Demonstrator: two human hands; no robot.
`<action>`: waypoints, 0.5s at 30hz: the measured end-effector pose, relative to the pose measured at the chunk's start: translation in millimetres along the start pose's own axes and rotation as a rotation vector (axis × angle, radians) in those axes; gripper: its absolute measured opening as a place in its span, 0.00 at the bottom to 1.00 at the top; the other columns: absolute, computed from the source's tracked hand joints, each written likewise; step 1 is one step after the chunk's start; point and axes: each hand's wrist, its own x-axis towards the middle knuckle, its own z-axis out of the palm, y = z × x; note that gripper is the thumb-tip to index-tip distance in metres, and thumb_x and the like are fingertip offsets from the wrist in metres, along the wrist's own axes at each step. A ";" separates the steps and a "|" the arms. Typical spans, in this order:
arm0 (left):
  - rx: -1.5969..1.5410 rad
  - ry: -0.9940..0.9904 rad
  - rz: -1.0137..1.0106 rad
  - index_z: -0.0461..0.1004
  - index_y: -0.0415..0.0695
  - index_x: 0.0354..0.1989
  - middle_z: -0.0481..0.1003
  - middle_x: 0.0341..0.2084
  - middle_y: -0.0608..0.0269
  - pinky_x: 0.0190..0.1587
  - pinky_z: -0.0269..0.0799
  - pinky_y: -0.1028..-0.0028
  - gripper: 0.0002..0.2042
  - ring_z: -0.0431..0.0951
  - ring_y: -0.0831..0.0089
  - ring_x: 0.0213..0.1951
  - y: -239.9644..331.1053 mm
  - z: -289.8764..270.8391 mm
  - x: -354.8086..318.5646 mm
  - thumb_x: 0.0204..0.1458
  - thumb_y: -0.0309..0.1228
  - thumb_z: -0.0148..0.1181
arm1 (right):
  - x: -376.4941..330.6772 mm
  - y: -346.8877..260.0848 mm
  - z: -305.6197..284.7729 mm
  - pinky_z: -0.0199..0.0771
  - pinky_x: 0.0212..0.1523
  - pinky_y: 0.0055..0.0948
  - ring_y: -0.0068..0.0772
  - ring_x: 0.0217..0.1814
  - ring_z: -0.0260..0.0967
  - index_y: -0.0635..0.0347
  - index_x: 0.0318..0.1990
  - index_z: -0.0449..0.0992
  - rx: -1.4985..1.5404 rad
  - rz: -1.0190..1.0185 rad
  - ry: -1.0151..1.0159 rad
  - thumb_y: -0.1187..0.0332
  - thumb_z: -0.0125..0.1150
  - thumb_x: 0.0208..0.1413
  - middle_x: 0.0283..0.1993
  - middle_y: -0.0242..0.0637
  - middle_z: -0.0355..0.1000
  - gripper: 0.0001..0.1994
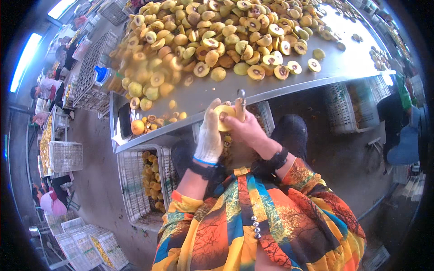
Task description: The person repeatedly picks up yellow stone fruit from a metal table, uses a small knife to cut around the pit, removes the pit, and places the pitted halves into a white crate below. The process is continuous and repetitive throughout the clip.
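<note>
My left hand point(209, 137), in a white knit glove with a blue cuff edge, is closed around a yellow peach half point(224, 111) just off the table's front edge. Its cut face, with a brownish centre, is turned up toward me. My bare right hand point(249, 133) grips a short pitting tool point(240, 101) with a wooden-looking handle and a curved metal end pointing away from me. The right thumb presses at the middle of the fruit. Beyond both hands, a big heap of peach halves point(218, 74) covers much of the metal table point(289, 86).
Small fruit pieces point(158, 121) and a dark flat object point(124, 119) lie at the table's left corner, near a blue-capped bottle point(103, 76). Below, a white crate point(135, 183) holds yellow pieces. Another crate point(341, 108) stands under the table at right. People work at far left.
</note>
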 end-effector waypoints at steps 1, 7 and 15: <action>-0.066 0.238 -0.112 0.65 0.39 0.49 0.71 0.40 0.59 0.44 0.67 0.75 0.23 0.70 0.73 0.42 4.1 11.4 -1.3 0.55 0.47 0.48 | 0.5 5.9 13.4 0.70 0.35 0.25 0.27 0.34 0.70 0.64 0.45 0.68 -0.009 -0.190 0.032 0.60 0.63 0.48 0.36 0.36 0.72 0.21; -0.169 0.417 -0.167 0.68 0.41 0.37 0.73 0.33 0.55 0.41 0.71 0.68 0.25 0.74 0.63 0.35 15.6 -10.3 7.2 0.54 0.55 0.43 | -14.6 -8.4 7.7 0.69 0.42 0.39 0.53 0.43 0.69 0.64 0.47 0.64 -0.762 -0.090 0.162 0.65 0.59 0.46 0.37 0.55 0.70 0.21; -0.165 0.473 -0.084 0.68 0.40 0.35 0.72 0.32 0.54 0.39 0.70 0.70 0.22 0.74 0.65 0.34 15.7 -15.8 7.9 0.55 0.51 0.46 | -40.0 -5.0 -0.1 0.67 0.24 0.44 0.59 0.27 0.68 0.63 0.38 0.61 -0.957 -0.254 -0.030 0.64 0.58 0.51 0.23 0.53 0.69 0.15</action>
